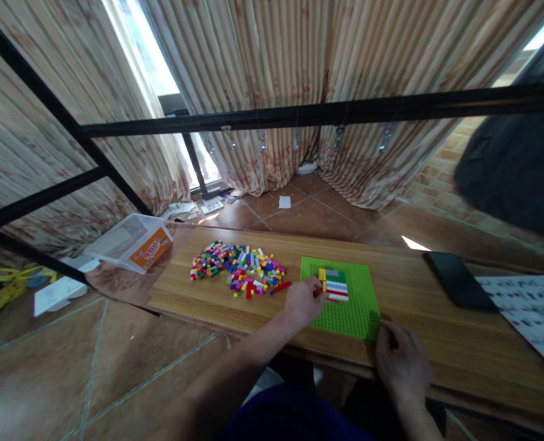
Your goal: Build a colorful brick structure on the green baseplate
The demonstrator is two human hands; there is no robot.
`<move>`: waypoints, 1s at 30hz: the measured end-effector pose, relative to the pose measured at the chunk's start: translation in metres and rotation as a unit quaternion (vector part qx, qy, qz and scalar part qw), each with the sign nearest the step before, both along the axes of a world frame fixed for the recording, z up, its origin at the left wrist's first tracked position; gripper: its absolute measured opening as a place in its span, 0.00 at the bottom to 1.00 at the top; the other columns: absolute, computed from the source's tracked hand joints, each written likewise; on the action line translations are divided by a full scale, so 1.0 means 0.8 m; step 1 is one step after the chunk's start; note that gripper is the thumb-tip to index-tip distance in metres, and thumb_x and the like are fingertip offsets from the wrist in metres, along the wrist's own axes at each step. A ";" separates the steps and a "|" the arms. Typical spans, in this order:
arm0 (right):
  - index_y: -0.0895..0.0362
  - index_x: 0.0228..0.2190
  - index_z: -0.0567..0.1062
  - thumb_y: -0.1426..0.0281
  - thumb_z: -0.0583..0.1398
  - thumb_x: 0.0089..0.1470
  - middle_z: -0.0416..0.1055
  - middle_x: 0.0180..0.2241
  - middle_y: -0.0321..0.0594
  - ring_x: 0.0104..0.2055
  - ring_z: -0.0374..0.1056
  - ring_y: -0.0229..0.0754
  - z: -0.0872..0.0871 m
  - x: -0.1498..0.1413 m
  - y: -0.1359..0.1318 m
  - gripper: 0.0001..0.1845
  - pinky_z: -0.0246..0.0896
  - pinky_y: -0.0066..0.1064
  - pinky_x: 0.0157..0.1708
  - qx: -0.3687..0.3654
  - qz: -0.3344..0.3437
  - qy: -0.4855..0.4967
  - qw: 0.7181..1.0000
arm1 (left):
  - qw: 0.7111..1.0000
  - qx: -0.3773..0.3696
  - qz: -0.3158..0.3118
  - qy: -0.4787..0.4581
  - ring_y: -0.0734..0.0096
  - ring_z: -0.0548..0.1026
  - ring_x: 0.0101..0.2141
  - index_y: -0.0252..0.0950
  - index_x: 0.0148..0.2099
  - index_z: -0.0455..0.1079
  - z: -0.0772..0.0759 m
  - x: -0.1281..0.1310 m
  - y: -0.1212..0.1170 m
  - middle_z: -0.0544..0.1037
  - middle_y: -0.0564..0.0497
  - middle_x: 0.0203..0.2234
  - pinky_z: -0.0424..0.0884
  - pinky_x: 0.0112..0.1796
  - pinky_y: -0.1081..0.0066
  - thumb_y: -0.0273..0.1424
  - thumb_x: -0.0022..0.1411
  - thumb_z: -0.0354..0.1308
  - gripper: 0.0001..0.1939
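A bright green studded baseplate (361, 306) lies on the wooden table. On it is a small block of toy bricks (336, 286) in yellow, green, white, blue and red rows. My left hand (304, 301) reaches over the plate's left edge, its fingertips pinched together against the left side of that block. Whatever is between those fingertips is too small and covered to make out. At the plate's near right corner, my right hand (403, 361) is curled, with thumb and forefinger at the corner. Its other fingers are folded under and partly hidden.
Loose bricks (253, 269) in many colours are heaped left of the plate. A clear plastic box (132, 242) with an orange label stands at the table's left end. To the right lie a black phone (458, 280) and a printed sheet (529, 315). A black metal bar (299, 116) crosses beyond.
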State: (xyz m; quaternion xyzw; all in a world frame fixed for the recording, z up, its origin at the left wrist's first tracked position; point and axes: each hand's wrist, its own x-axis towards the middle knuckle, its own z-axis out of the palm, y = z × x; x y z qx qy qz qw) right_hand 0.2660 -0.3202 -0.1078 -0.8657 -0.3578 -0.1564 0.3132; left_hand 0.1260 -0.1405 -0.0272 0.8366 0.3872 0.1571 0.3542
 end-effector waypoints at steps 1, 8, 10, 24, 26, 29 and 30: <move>0.57 0.38 0.78 0.62 0.54 0.61 0.77 0.40 0.46 0.40 0.71 0.46 -0.001 0.000 0.000 0.16 0.62 0.34 0.37 0.001 -0.003 -0.002 1.000 | 1.000 0.002 0.001 0.003 0.70 0.74 0.28 0.36 0.38 0.73 0.000 0.000 0.000 0.79 0.52 0.27 0.66 0.31 0.73 0.33 0.62 0.58 0.06; 0.57 0.37 0.78 0.63 0.54 0.61 0.77 0.40 0.45 0.40 0.72 0.46 -0.003 0.002 0.000 0.15 0.61 0.33 0.36 0.000 -0.001 -0.016 1.000 | 1.000 0.017 0.019 0.011 0.70 0.74 0.27 0.37 0.38 0.74 -0.007 -0.004 -0.002 0.79 0.51 0.28 0.65 0.31 0.72 0.33 0.64 0.54 0.08; 0.57 0.37 0.78 0.63 0.54 0.61 0.77 0.40 0.45 0.39 0.72 0.45 -0.002 0.001 0.000 0.15 0.61 0.33 0.35 0.003 -0.003 -0.015 1.000 | 1.000 0.020 0.021 0.004 0.70 0.75 0.28 0.37 0.38 0.74 -0.010 -0.004 -0.003 0.79 0.51 0.28 0.65 0.31 0.72 0.33 0.63 0.55 0.08; 0.57 0.37 0.78 0.63 0.54 0.61 0.77 0.39 0.45 0.39 0.71 0.45 0.000 0.000 -0.001 0.15 0.60 0.32 0.36 0.009 -0.002 -0.022 1.000 | 0.966 -0.212 0.011 -0.147 0.76 0.70 0.24 0.33 0.29 0.72 -0.029 0.010 0.026 0.74 0.56 0.22 0.63 0.28 0.76 0.30 0.47 0.70 0.10; 0.58 0.37 0.78 0.63 0.54 0.61 0.76 0.39 0.45 0.39 0.71 0.45 0.001 0.000 -0.001 0.15 0.60 0.32 0.36 0.009 0.000 -0.019 1.000 | 0.961 -0.228 0.004 -0.157 0.77 0.69 0.24 0.33 0.29 0.72 -0.028 0.011 0.029 0.74 0.57 0.22 0.63 0.28 0.76 0.28 0.45 0.71 0.11; 0.57 0.37 0.78 0.63 0.54 0.60 0.76 0.39 0.45 0.39 0.71 0.45 0.000 0.001 -0.002 0.15 0.61 0.33 0.36 0.000 0.007 -0.014 1.000 | 0.962 -0.226 -0.008 -0.154 0.77 0.70 0.25 0.32 0.30 0.72 -0.025 0.011 0.031 0.74 0.56 0.22 0.63 0.28 0.76 0.27 0.45 0.70 0.10; 0.57 0.37 0.78 0.63 0.54 0.60 0.76 0.39 0.45 0.39 0.71 0.45 0.000 0.001 -0.002 0.15 0.61 0.33 0.36 -0.004 0.004 -0.013 1.000 | 0.963 -0.224 -0.010 -0.152 0.77 0.70 0.25 0.32 0.31 0.73 -0.024 0.011 0.032 0.75 0.56 0.22 0.64 0.28 0.76 0.27 0.45 0.70 0.10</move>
